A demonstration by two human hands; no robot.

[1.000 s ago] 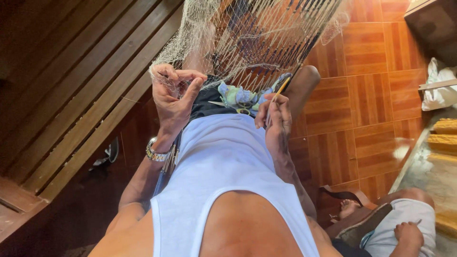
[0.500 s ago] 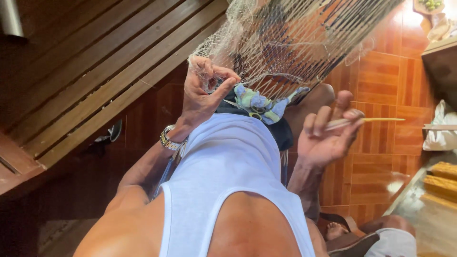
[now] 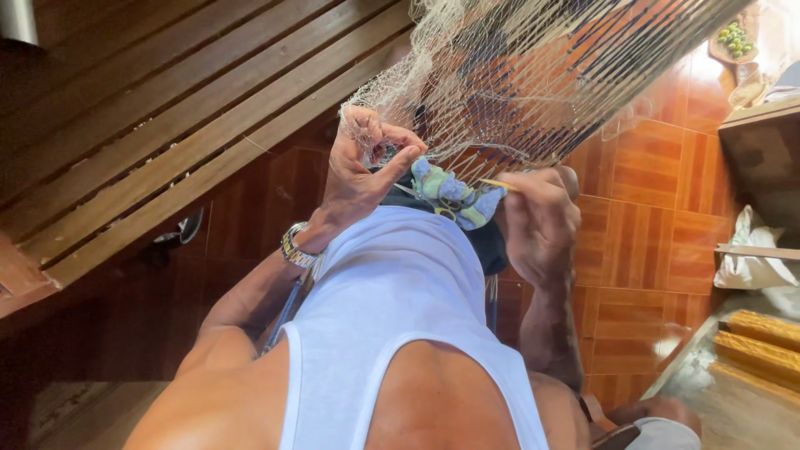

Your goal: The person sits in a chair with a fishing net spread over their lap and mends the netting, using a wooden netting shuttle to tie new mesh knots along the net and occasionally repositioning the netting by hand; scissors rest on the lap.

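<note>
We hold the pale fishing net (image 3: 517,75) up in front of us — it hangs above our lap and the tiled floor (image 3: 642,217). Our left hand (image 3: 362,167) pinches its mesh between thumb and fingers; our right hand (image 3: 537,221) is closed around a thin yellow netting needle (image 3: 498,184) at the net's lower edge.

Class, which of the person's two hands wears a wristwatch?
The left hand, pinching the net, has a metal wristwatch; the right hand, holding a thin yellow stick, has a bare wrist.
</note>
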